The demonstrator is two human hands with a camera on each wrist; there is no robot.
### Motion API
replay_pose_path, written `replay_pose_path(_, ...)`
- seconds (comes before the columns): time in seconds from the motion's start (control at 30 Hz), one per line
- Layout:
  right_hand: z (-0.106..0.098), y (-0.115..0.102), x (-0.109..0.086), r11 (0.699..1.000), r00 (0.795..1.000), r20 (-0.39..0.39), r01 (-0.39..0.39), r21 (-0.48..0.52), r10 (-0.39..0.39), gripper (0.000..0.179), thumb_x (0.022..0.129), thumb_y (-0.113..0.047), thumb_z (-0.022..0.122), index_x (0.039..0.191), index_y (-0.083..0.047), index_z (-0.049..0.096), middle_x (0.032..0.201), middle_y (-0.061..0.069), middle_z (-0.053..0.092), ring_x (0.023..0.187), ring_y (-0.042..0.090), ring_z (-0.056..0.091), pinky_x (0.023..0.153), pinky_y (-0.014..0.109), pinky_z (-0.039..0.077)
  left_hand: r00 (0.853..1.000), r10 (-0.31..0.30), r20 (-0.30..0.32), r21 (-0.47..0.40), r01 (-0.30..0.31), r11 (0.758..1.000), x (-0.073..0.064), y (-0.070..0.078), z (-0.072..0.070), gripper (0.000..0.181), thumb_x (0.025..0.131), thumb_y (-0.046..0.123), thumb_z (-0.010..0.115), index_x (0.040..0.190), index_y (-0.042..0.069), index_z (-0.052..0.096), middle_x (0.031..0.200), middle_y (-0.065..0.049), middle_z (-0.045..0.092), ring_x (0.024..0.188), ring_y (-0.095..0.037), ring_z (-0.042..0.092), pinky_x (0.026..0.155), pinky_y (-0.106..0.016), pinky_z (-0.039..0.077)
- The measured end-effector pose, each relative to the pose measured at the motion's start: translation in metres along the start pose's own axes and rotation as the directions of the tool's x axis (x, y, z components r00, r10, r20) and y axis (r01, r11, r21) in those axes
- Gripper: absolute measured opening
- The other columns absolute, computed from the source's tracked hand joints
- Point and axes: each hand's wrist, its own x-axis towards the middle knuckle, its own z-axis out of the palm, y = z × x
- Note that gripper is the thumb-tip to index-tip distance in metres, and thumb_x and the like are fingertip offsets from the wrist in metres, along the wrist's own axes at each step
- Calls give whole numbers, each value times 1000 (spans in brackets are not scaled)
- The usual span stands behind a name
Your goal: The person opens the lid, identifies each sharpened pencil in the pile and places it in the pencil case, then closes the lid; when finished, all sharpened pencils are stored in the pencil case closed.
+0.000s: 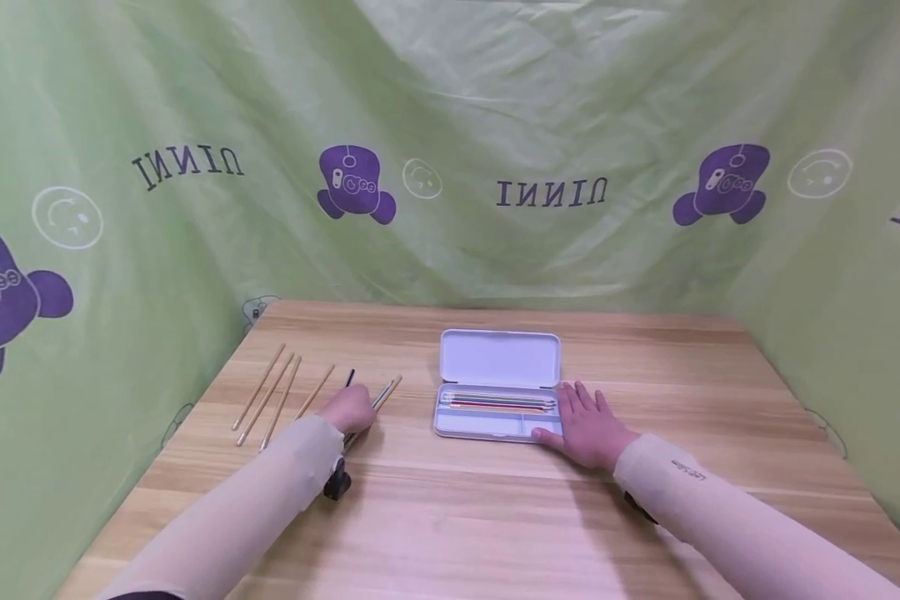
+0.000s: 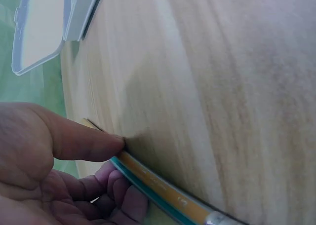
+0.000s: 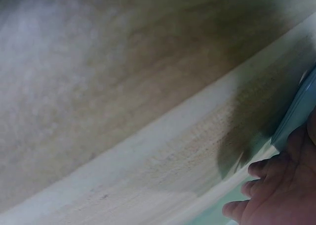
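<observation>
In the head view, my left hand [image 1: 348, 408] is low over the table, left of the open pale case. Its thumb and fingers pinch a slim green stick [image 2: 148, 189]. Alongside it runs an orange stick [image 2: 163, 183] with white lettering and a silver band, passing right under my thumb. Both lie partly hidden by the hand. My right hand [image 1: 588, 429] lies with fingers spread at the right side of the case [image 1: 476, 436], thumb along its front edge. Inside the case, several thin colored sticks [image 1: 498, 403] lie side by side in the rear compartment.
Several tan sticks [image 1: 258, 387] lie slanted on the table's left part. A short dark tip [image 1: 350, 377] shows beyond my left hand. The case's lid [image 1: 500, 357] stands raised at the back. A green printed curtain [image 1: 450, 258] surrounds the wooden table [image 1: 450, 517].
</observation>
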Motion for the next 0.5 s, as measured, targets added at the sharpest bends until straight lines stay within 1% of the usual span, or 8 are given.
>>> replay_pose_path(0.1, -2, -2, -1, 1000, 1000, -10, 10, 1, -10, 100, 102, -62, 48, 152, 20, 22, 158, 40, 25, 148, 57, 17, 118, 71, 13, 1000, 0, -9, -15, -1, 1000, -2, 1, 0, 10, 89, -1, 55, 79, -1, 56, 75, -11, 54, 65, -24, 52, 55, -28, 41)
replay_pose_path(0.2, -4, -3, -2, 1000, 1000, -13, 12, -3, -12, 99, 103, -62, 48, 153, 20, 21, 158, 40, 25, 148, 57, 18, 118, 70, 13, 1000, -19, -21, -38, 18, 999, -3, 2, 0, 9, 90, -1, 55, 80, 0, 55, 75, -11, 54, 66, -23, 51, 55, -28, 41)
replay_pose_path(0.33, -3, -3, -1, 1000, 1000, -1, 7, -6, -7, 100, 103, -62, 47, 153, 20, 20, 159, 39, 25, 149, 56, 17, 119, 70, 12, 999, -32, -13, -52, 31, 998, -4, 2, -1, 11, 89, -1, 53, 78, 1, 53, 74, -11, 52, 63, -22, 47, 53, -28, 38)
replay_pose_path(0.4, -2, -3, 0, 1000, 1000, 0, 8, -1, -8, 100, 103, -62, 47, 153, 20, 21, 159, 39, 25, 148, 56, 17, 119, 70, 12, 999, -29, -14, -62, 28, 998, -4, 1, -1, 13, 88, -1, 52, 76, 3, 52, 73, -11, 51, 62, -22, 46, 52, -28, 37)
replay_pose_path(0.5, -2, -3, -2, 1000, 1000, -2, 5, 0, -5, 100, 103, -62, 48, 153, 20, 21, 158, 40, 25, 148, 57, 17, 118, 71, 13, 999, -17, -37, -84, 13, 996, -4, -3, 0, 17, 85, -2, 53, 72, 6, 48, 71, -8, 48, 62, -22, 46, 54, -28, 38)
